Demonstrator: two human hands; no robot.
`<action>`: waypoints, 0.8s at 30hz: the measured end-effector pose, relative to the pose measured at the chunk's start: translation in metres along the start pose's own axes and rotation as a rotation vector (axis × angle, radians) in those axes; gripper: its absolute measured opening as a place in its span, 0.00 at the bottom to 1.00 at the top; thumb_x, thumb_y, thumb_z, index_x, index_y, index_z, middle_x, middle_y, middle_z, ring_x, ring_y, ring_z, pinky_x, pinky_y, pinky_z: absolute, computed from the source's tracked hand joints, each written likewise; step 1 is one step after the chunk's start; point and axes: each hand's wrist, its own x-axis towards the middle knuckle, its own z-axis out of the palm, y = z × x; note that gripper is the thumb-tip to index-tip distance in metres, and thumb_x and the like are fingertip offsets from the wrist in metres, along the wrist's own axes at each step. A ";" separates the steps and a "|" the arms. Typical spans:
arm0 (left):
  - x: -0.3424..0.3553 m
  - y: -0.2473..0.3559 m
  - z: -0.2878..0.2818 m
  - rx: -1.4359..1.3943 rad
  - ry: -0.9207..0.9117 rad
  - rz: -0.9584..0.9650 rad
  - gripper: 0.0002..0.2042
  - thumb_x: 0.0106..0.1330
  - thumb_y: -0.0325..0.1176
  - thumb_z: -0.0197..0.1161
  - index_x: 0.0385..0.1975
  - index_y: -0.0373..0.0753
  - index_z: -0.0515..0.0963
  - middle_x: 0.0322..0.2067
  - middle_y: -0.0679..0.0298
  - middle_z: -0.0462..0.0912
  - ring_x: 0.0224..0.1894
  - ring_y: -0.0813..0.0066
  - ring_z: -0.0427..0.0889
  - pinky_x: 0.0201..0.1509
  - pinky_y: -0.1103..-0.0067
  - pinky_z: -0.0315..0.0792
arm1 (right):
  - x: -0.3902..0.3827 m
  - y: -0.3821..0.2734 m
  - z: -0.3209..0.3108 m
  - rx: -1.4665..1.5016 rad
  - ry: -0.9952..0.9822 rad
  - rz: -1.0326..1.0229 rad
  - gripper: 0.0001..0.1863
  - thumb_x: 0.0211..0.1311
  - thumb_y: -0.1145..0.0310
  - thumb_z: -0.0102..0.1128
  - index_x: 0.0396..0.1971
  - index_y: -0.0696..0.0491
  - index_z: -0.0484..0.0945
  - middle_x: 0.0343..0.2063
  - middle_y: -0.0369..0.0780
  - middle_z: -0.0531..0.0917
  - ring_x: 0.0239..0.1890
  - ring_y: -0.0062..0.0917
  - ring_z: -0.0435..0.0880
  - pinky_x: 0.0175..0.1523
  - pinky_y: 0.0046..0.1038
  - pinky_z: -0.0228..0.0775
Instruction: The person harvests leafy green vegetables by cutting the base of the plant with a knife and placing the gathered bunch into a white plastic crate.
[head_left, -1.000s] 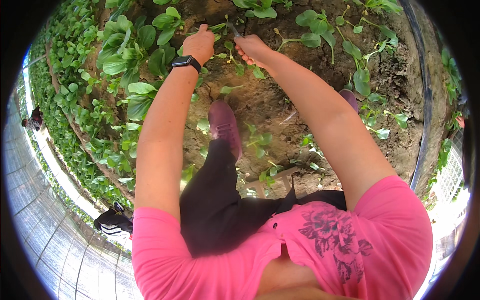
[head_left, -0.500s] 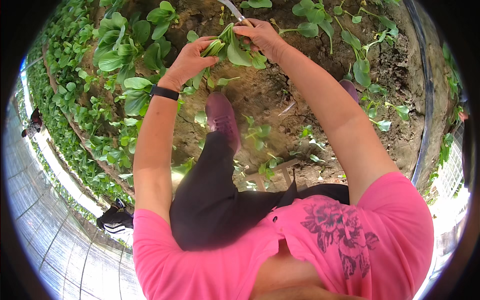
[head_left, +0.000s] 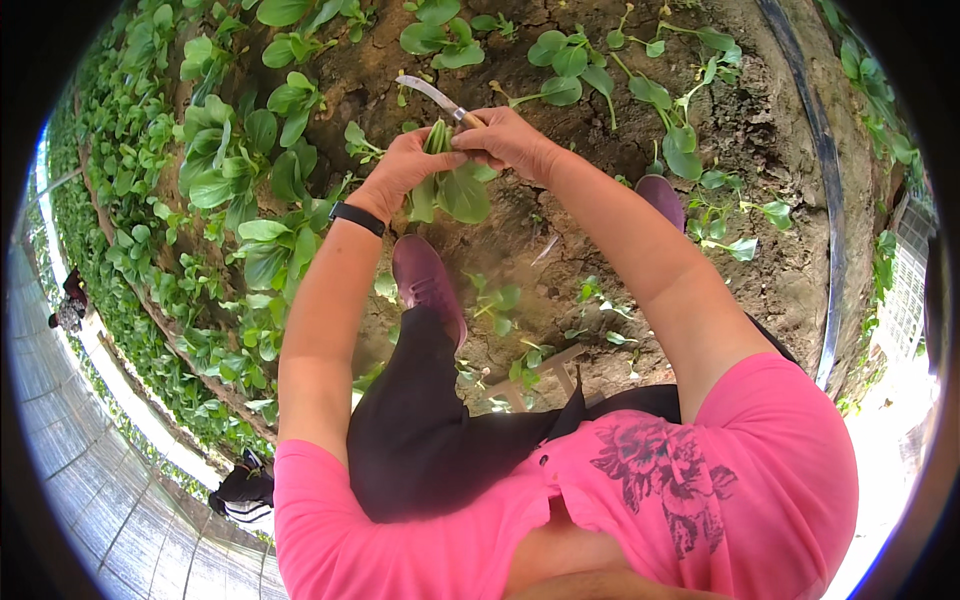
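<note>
My left hand, a dark band on its wrist, is closed around a bok choy plant. Pale green stalks stick up between my hands, and the broad leaves hang below them. In my right hand is a small sickle, held by its wooden handle. Its curved metal blade points to the far left, just beyond the stalks. My right fingertips meet the plant beside my left thumb. Part of the stalks is covered by my fingers.
Dense bok choy grows on the left. Loose plants lie on the cracked soil ahead and to the right. A black hose runs down the right side. Between my purple shoes are small seedlings; a white crate stands far right.
Both hands now sit lower in the picture, and the view has shifted. The stalks have turned from pointing left to upright, and the whole sickle blade has come into sight.
</note>
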 end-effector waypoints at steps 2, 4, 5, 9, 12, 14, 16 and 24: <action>0.009 -0.001 0.002 0.062 -0.001 -0.031 0.14 0.54 0.28 0.66 0.40 0.36 0.76 0.31 0.67 0.80 0.35 0.79 0.77 0.43 0.78 0.72 | -0.004 -0.006 -0.019 -0.023 -0.039 0.035 0.06 0.50 0.69 0.63 0.24 0.53 0.74 0.16 0.32 0.73 0.15 0.11 0.67 0.17 0.15 0.54; 0.021 0.000 -0.002 0.400 0.003 -0.006 0.13 0.50 0.29 0.66 0.37 0.37 0.77 0.28 0.65 0.81 0.31 0.76 0.78 0.41 0.78 0.71 | -0.005 -0.006 -0.039 -0.047 0.059 0.027 0.07 0.50 0.69 0.63 0.27 0.53 0.75 0.15 0.31 0.70 0.15 0.11 0.65 0.17 0.15 0.51; 0.026 0.001 -0.004 0.570 0.005 0.007 0.13 0.48 0.29 0.66 0.36 0.37 0.78 0.27 0.64 0.81 0.29 0.74 0.78 0.40 0.77 0.71 | -0.004 -0.006 -0.051 -0.041 0.105 0.025 0.07 0.49 0.69 0.63 0.26 0.53 0.74 0.15 0.31 0.70 0.15 0.11 0.64 0.17 0.16 0.51; 0.035 0.037 0.029 1.103 0.161 0.401 0.13 0.52 0.29 0.60 0.39 0.39 0.77 0.37 0.61 0.81 0.35 0.61 0.80 0.42 0.68 0.72 | -0.009 -0.003 -0.071 0.051 0.296 -0.042 0.07 0.52 0.67 0.60 0.26 0.52 0.72 0.16 0.32 0.71 0.14 0.13 0.64 0.18 0.18 0.54; 0.051 0.059 0.039 1.470 0.165 0.581 0.13 0.51 0.26 0.58 0.39 0.41 0.78 0.58 0.61 0.68 0.36 0.57 0.81 0.42 0.68 0.75 | -0.008 -0.002 -0.064 0.185 0.405 -0.140 0.09 0.55 0.66 0.60 0.28 0.54 0.71 0.18 0.33 0.72 0.14 0.14 0.64 0.17 0.19 0.53; 0.065 0.073 0.034 1.764 0.154 0.469 0.13 0.50 0.24 0.59 0.37 0.40 0.79 0.62 0.60 0.62 0.37 0.58 0.82 0.42 0.70 0.76 | -0.003 0.000 -0.057 0.158 0.408 -0.187 0.10 0.56 0.64 0.60 0.30 0.55 0.72 0.18 0.33 0.72 0.14 0.14 0.64 0.17 0.20 0.53; 0.077 0.076 0.024 1.911 0.219 0.340 0.10 0.48 0.22 0.62 0.32 0.38 0.80 0.64 0.57 0.60 0.38 0.59 0.82 0.42 0.71 0.77 | 0.004 -0.002 -0.048 0.072 0.383 -0.138 0.12 0.57 0.61 0.60 0.30 0.54 0.72 0.18 0.33 0.72 0.14 0.14 0.64 0.17 0.21 0.54; 0.077 0.049 -0.011 1.847 0.329 0.236 0.17 0.51 0.22 0.59 0.43 0.41 0.77 0.64 0.56 0.59 0.38 0.58 0.82 0.39 0.68 0.77 | 0.045 0.008 -0.038 -0.224 0.391 -0.154 0.21 0.61 0.52 0.54 0.30 0.58 0.71 0.18 0.38 0.74 0.17 0.23 0.72 0.19 0.30 0.63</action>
